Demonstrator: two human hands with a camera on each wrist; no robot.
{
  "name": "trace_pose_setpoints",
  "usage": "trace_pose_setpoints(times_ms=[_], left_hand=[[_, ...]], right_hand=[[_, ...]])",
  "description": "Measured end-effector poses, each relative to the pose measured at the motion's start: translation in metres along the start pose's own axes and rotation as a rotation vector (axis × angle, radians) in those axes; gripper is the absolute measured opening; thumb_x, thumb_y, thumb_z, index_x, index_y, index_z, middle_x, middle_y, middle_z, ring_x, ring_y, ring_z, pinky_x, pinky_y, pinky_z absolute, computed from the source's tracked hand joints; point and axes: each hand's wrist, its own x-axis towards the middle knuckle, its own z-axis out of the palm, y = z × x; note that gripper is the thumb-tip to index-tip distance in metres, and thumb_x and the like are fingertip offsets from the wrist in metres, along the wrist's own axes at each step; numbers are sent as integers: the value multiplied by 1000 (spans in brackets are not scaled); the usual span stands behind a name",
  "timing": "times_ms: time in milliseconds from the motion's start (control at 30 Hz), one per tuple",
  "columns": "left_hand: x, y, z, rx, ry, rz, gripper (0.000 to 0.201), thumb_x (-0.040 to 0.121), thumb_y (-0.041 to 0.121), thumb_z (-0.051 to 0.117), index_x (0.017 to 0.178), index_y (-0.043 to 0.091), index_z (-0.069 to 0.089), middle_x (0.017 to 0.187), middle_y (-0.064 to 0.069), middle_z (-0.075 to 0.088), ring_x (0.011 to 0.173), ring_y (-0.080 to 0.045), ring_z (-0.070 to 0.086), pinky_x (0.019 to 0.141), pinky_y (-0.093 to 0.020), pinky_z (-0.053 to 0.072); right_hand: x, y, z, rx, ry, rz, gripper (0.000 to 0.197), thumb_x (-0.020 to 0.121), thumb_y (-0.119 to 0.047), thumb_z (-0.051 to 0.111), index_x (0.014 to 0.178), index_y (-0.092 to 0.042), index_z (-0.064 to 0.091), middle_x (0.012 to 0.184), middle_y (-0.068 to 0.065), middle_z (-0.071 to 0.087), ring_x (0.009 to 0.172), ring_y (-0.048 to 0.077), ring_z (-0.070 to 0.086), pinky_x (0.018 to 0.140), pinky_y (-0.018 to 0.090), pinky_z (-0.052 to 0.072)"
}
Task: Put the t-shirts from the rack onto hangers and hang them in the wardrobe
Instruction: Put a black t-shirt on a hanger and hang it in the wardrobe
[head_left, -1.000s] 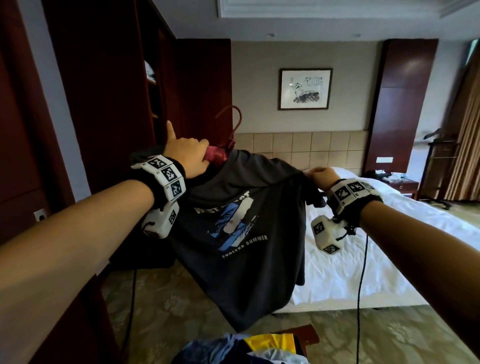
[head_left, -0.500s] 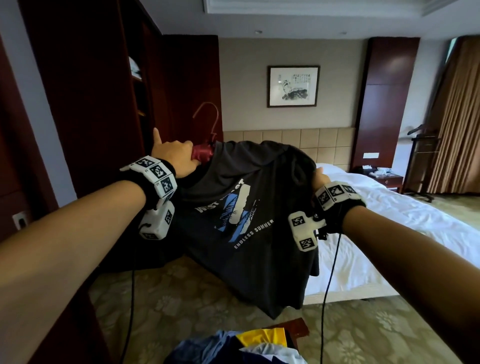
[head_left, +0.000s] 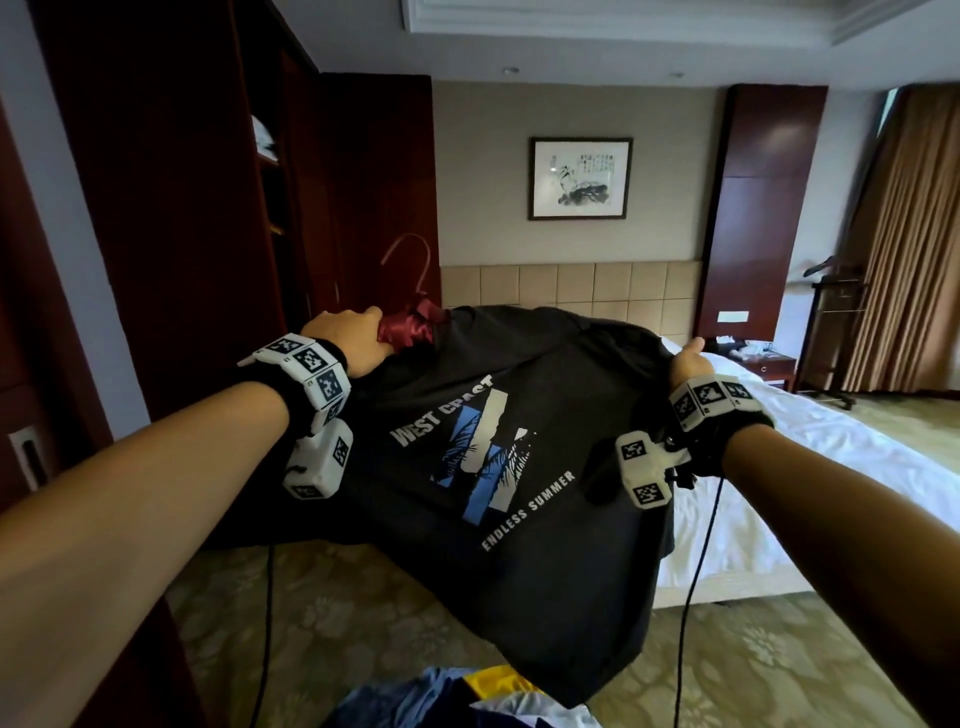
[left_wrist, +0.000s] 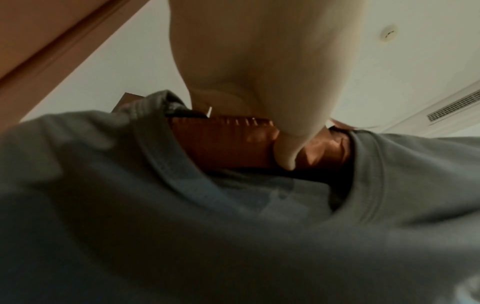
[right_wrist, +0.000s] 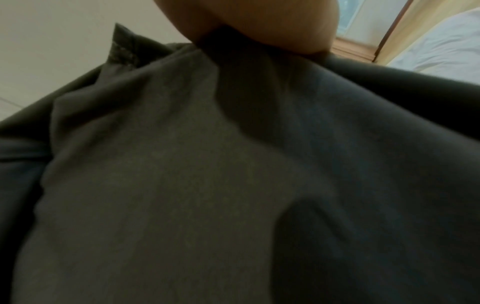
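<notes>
Bedroom; hands (head_left: 345, 340) outstretched, gripping t-shirt (head_left: 519, 467).

Head view dim, daylight entering from the curtains (head_left: 904, 249) at right, edges bowed by the wide lens; both wrist views underexposed, soft and grainy throughout.

— What is in the room?
— A bed (head_left: 810, 447) with a white sheet, a flowery green carpet (head_left: 363, 639), and dark red wood panels (head_left: 758, 208).
— And on the wall?
— A framed picture (head_left: 579, 178) above tan squares. Long brown curtains (head_left: 909, 249) hang on the right.
</notes>
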Motion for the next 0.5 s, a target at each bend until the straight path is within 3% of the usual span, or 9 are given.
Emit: trace_pose_setpoints(times_ms=[33,100,267,400,500], left_hand=[[-2,-1,0,3,-9,1,40,95,44,44,120,13,46,105,-11,63,96,-32,60,80,-36,44],[-4,-2,0,22,-34,3,39,96,42,43,122,14,43,106,-11,62,95,-30,60,72,-34,42],[-6,-1,0,67,9,-1,38,96,38,43,123,12,43,104,-11,62,94,-31,61,72,-37,46],[-5,6,-1,64,102,16,40,96,35,43,127,9,42,106,-14,63,95,-35,62,74,-39,48],[-5,15,-7,66,185,49,40,96,33,45,127,9,42,110,-16,62,99,-38,61,71,-39,44]], right_hand=[[-1,0,-3,12,7,-8,57,105,-31,12,137,8,37,144,25,39,136,33,32,110,32,17],[3,2,-9,4,3,-5,53,105,-28,13,139,7,35,145,22,38,137,31,32,107,29,18],[6,8,-18,-54,-36,21,57,104,-34,14,135,5,42,139,22,45,132,33,39,109,36,24],[1,12,-15,-100,-80,-60,58,104,-35,19,134,8,42,140,27,43,132,36,38,107,35,25],[-8,6,-4,23,-239,-128,72,97,-56,19,131,0,51,132,18,54,124,33,48,107,43,33]])
